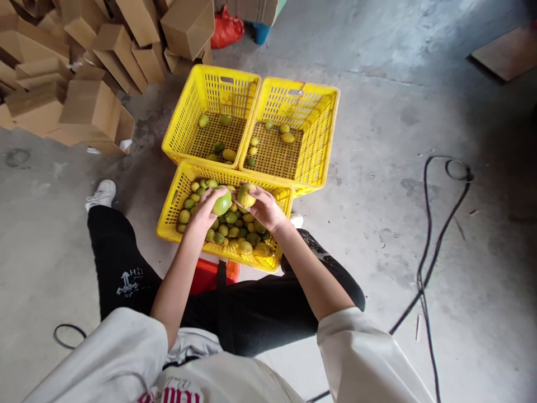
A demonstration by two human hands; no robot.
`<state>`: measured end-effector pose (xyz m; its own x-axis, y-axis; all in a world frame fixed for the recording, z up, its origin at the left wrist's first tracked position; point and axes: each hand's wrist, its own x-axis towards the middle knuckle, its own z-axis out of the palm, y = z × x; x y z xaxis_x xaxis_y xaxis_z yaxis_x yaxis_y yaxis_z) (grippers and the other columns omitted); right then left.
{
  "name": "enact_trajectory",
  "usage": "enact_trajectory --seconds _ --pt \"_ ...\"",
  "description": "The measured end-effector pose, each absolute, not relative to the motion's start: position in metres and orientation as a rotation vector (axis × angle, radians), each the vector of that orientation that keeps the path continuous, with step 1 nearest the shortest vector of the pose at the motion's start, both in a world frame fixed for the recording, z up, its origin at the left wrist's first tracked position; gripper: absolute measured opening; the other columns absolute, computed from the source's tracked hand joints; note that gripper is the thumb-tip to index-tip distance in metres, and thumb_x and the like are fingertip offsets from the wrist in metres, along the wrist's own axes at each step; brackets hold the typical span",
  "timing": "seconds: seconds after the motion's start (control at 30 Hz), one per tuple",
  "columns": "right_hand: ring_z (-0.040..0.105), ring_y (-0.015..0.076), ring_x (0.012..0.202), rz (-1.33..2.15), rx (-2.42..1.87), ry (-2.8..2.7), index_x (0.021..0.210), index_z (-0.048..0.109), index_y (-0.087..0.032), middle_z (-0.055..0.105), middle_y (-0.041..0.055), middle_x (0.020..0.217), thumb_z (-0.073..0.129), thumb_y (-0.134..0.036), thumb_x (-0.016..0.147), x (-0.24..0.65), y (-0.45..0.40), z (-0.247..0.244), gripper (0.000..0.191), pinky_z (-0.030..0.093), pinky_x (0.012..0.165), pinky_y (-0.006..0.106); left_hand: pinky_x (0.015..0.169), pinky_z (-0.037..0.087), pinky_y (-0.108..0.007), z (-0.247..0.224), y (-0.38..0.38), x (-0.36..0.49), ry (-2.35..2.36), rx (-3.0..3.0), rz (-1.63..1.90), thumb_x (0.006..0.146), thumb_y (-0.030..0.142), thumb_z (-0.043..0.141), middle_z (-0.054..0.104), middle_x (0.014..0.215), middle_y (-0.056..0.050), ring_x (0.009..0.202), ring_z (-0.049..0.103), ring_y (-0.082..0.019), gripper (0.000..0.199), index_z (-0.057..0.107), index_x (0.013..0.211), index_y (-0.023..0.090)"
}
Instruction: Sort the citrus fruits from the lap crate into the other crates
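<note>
My left hand (208, 205) is closed around a green lemon (222, 202). Beside it, my right hand (265, 207) grips a yellowish lemon (245, 195) by its right side. Both hands are over the near yellow crate (168, 215), which holds many loose green and yellow lemons (233, 231). Behind it stand two more yellow crates side by side. A few lemons lie on the bottom of the far left crate (181, 120), and several are in the far right crate (327, 129).
Folded cardboard boxes (92, 109) are heaped at the upper left. A red bag (226, 29) lies beyond the crates. A black cable (428, 246) loops over the concrete floor at the right, and a flat board (507, 53) lies at the upper right.
</note>
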<state>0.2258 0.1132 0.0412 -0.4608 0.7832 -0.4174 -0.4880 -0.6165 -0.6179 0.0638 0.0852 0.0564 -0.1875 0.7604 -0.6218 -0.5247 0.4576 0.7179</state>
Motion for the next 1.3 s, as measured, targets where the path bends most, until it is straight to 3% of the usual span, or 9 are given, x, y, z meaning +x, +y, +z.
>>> enact_trajectory --seconds 0.13,0.23,0.47,0.6,0.73,0.87,1.03,1.3 --pt "0.058 0.0112 0.062 2.129 -0.944 -0.508 0.083 0.063 -0.021 0.062 -0.0017 0.075 0.087 -0.033 0.061 0.227 0.113 0.039 0.035 0.047 0.049 0.021 0.069 0.057 -0.024 0.050 0.088 0.061 1.349 0.179 1.152 0.074 0.033 0.073 0.071 0.088 -0.005 0.087 0.069 -0.020 0.017 0.070 0.085 0.020" --pt "0.056 0.0107 0.059 2.159 -1.003 -0.593 0.080 0.063 -0.018 0.061 0.0004 0.074 0.087 -0.039 0.063 0.228 0.113 0.036 0.036 0.041 0.043 0.019 0.070 0.059 -0.030 0.052 0.092 0.061 1.272 0.128 1.123 0.083 0.040 0.065 0.070 0.081 -0.007 0.088 0.070 -0.024 0.021 0.069 0.084 0.020" --pt "0.063 0.0165 0.069 2.259 -0.996 -0.495 0.087 0.063 -0.020 0.066 0.0028 0.079 0.071 -0.038 0.075 0.225 0.116 0.029 0.023 0.055 0.056 0.027 0.076 0.057 -0.036 0.057 0.097 0.061 1.220 0.067 1.064 0.094 0.040 0.049 0.069 0.075 -0.010 0.092 0.070 -0.028 0.031 0.067 0.085 0.017" --pt "0.066 0.0221 0.078 2.267 -0.945 -0.433 0.086 0.061 -0.021 0.067 0.0041 0.079 0.067 -0.032 0.071 0.227 0.121 0.030 0.020 0.059 0.062 0.034 0.073 0.057 -0.035 0.050 0.098 0.057 1.231 0.026 1.036 0.090 0.045 0.058 0.069 0.075 -0.009 0.087 0.070 -0.027 0.029 0.066 0.088 0.018" --pt "0.066 0.0188 0.073 2.199 -0.983 -0.449 0.086 0.060 -0.021 0.065 0.0021 0.078 0.076 -0.031 0.070 0.231 0.120 0.034 0.025 0.059 0.062 0.031 0.070 0.059 -0.032 0.048 0.095 0.054 1.225 0.073 1.050 0.078 0.039 0.074 0.069 0.080 -0.007 0.084 0.070 -0.024 0.020 0.066 0.085 0.021" --pt "0.056 0.0100 0.057 2.196 -1.001 -0.440 0.083 0.058 -0.021 0.061 -0.0027 0.074 0.086 -0.031 0.063 0.234 0.119 0.037 0.036 0.047 0.047 0.021 0.066 0.058 -0.027 0.052 0.092 0.055 1.184 0.074 1.020 0.075 0.026 0.074 0.068 0.079 -0.005 0.077 0.068 -0.017 0.014 0.065 0.082 0.019" --pt "0.055 0.0098 0.056 2.208 -0.958 -0.504 0.088 0.061 -0.020 0.062 -0.0011 0.075 0.087 -0.033 0.063 0.238 0.119 0.038 0.038 0.036 0.041 0.019 0.066 0.056 -0.024 0.054 0.095 0.054 1.204 -0.074 1.094 0.077 0.028 0.069 0.068 0.080 -0.002 0.070 0.064 -0.013 0.014 0.062 0.085 0.019" --pt "0.065 0.0209 0.072 2.249 -0.892 -0.391 0.097 0.059 -0.020 0.065 0.0028 0.075 0.064 -0.034 0.074 0.242 0.122 0.034 0.026 0.056 0.057 0.031 0.066 0.057 -0.027 0.049 0.093 0.047 1.123 -0.167 1.095 0.082 0.033 0.064 0.068 0.085 -0.006 0.079 0.068 -0.019 0.020 0.063 0.099 0.022"
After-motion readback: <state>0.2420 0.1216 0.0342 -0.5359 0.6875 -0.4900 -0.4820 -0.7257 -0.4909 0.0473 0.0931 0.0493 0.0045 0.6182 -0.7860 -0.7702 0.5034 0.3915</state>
